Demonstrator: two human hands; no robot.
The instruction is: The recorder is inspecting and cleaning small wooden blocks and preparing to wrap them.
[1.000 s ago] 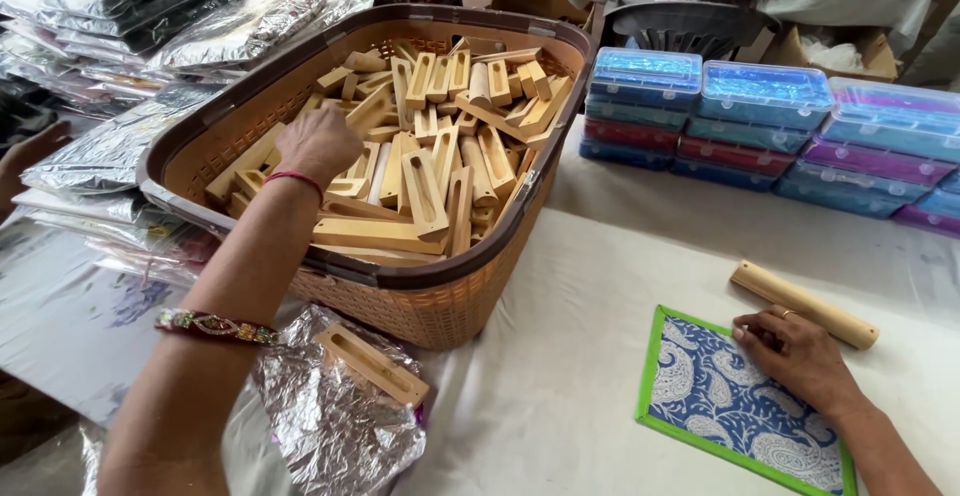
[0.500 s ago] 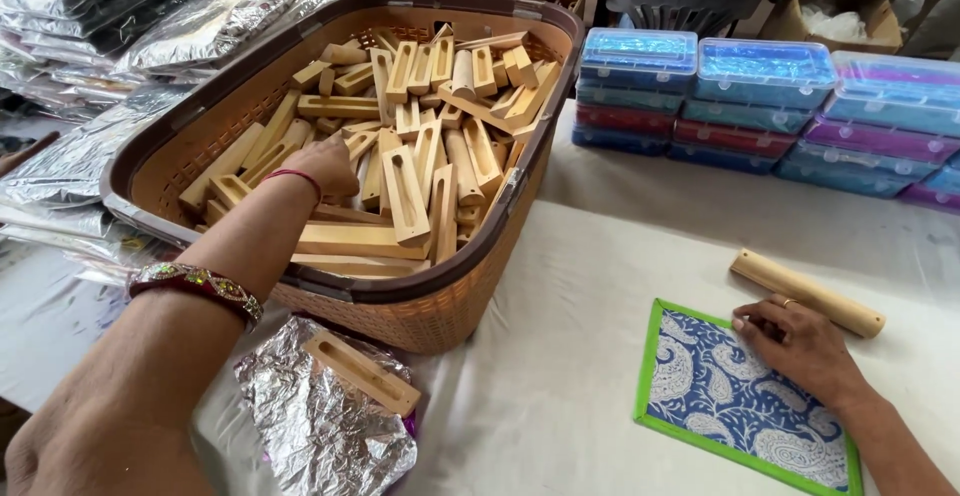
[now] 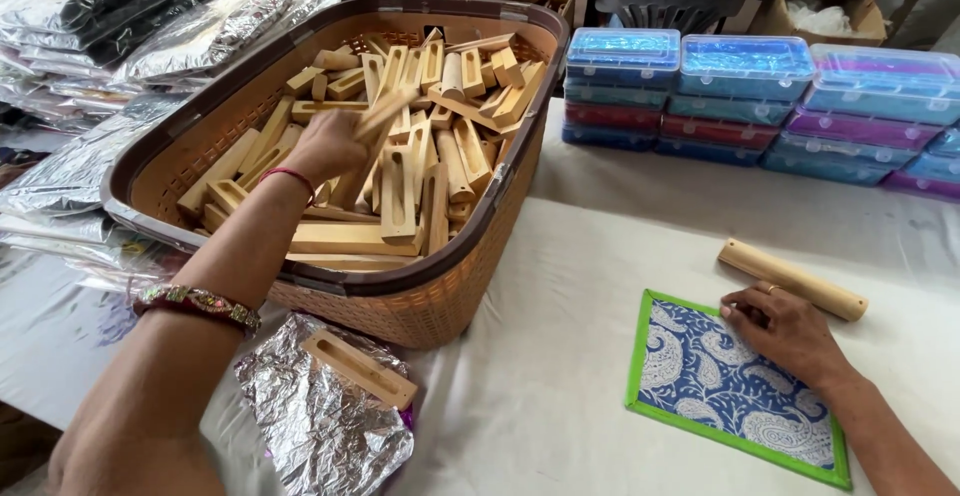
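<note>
Wood: pale, smooth slotted wooden pieces (image 3: 400, 191) lie heaped every way inside the basket.
Basket: brown plastic with a woven-look wall and a dark rim (image 3: 480, 226); it stands on the table and is nearly full.
Left hand (image 3: 325, 146): reaches into the basket with fingers closed round one blurred wooden stick (image 3: 385, 111), lifted just above the heap; a red thread sits at the wrist and a beaded band further up the arm.
Right hand (image 3: 785, 331): rests palm down, fingers loosely curled, on the patterned mat; it grips nothing, and its fingertips lie just beside the round wooden rod (image 3: 790, 278).
Mat (image 3: 720, 396): flat cloth rectangle, blue and white print, green border.
Foil (image 3: 320, 421): crumpled silver sheet in front of the basket, one slotted wooden piece (image 3: 358, 368) lying on it.
Boxes (image 3: 745, 96): clear-lidded plastic cases, blue, red and purple, stacked behind.
Packets (image 3: 110, 16): shiny silver pouches piled left of the basket.
Table (image 3: 560, 356): covered in plain white cloth.
</note>
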